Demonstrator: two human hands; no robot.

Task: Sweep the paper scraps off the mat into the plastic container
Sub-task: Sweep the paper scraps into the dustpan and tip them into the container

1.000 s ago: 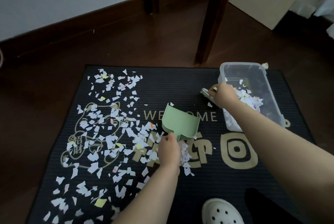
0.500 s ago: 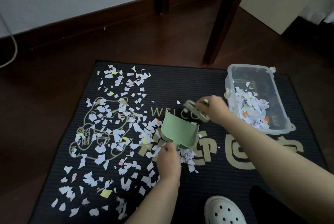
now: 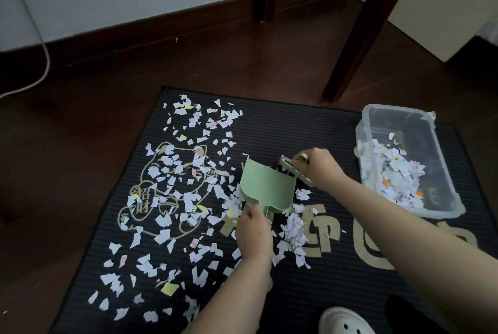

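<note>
Roughly a third done: a heap of scraps (image 3: 393,174) lies in the container (image 3: 359,131) on the mat's (image 3: 296,129) right end, most litter its left half, my left grip (image 3: 254,234) is curled round the dustpan (image 3: 266,185) handle, and my right grip (image 3: 319,165) clutches the brush (image 3: 293,172).

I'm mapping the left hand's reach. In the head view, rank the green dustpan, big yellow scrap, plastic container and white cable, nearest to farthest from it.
1. green dustpan: handle gripped by the left hand.
2. yellow scrap: on the mat, nearer the camera, left.
3. plastic container: at the mat's right edge.
4. white cable: on the floor, far left.
</note>
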